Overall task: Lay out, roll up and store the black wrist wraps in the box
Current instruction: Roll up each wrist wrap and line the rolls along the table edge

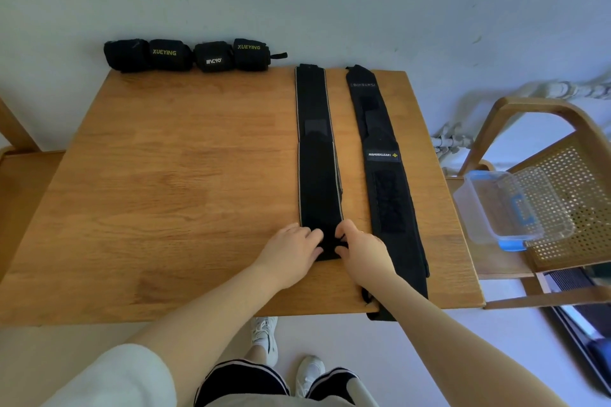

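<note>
Pinching the near end of a flat black wrap (319,182), both hands work side by side close to the near edge of the wooden table (172,175); the left hand (291,249) has its fingers curled onto the left side of that end, the right hand (360,246) has fingers and thumb curled round the right side, and the fabric between them is bunched up a little; the rest of this wrap lies stretched out straight, running from the hands to the far edge, with a pale line along each long side; just beside it on the right, apart from it, lies a second long wrap (385,175), also laid out flat, slightly slanted, bearing a small label with pale lettering near its middle; its near end hangs over the near edge under the right forearm; at the far left corner four rolled wraps (188,54) sit in a row against the wall, touching one another, three of them showing printed lettering; beyond the right edge of the table a clear plastic box (510,208) with blue clips rests on the woven seat of a wooden chair (562,195), well apart from the hands, and I cannot tell whether anything lies inside it; below the table the person's white shoes (284,353) stand on a pale floor.
</note>
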`<state>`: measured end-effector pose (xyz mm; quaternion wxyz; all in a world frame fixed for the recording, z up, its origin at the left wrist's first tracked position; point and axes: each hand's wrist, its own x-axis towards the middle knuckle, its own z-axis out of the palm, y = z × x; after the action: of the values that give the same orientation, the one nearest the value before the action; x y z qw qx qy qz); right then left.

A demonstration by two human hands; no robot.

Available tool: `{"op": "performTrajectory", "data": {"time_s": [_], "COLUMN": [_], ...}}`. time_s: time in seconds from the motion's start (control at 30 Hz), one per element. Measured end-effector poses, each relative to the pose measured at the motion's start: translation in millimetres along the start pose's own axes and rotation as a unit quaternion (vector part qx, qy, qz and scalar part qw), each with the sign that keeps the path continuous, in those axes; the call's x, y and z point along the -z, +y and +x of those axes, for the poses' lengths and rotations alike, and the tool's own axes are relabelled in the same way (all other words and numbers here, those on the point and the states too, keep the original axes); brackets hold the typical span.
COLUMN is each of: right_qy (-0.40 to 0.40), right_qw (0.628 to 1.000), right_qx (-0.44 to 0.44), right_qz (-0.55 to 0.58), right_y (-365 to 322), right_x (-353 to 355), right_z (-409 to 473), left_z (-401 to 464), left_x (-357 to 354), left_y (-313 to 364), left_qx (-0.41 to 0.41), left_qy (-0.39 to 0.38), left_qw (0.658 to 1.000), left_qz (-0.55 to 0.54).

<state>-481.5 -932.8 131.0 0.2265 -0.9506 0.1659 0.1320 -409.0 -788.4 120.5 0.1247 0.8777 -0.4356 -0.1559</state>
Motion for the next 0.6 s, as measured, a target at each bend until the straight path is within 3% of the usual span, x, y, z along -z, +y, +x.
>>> {"op": "performTrajectory", "data": {"time_s": [0.13,0.2,0.33,0.47,0.6], "right_qy": [-0.048,-0.028,0.092,0.055,0.067], "right_qw": [0.998,0.999,0.981,0.966,0.954], "right_qx": [-0.036,-0.042,0.100,0.179,0.193], "right_qz": [0.035,0.003,-0.138,-0.179,-0.217], "right_y": [-2.8,-8.3,-4.3,8.4,12.5], "right_x": [1.3,1.0,-7.8,-7.8,-6.3], "right_z": [3.8,5.0,-0.5,-4.3,1.4], "left_z": [-4.0,-1.8,8.8,10.2,8.6], "left_x": [-2.9,-2.9,1.9,0.2,-3.1], "left_y": [-0.1,0.6,2.1,-2.8,-0.4], "left_qx": [-0.012,-0.007,0.007,0.030,0.049], "left_qy": [-0.035,-0.023,-0.003,0.025,0.050], "left_qw": [0.999,1.000,1.000,0.999,0.996], "left_qz": [0.006,0.009,-0.010,0.024,0.049]}}
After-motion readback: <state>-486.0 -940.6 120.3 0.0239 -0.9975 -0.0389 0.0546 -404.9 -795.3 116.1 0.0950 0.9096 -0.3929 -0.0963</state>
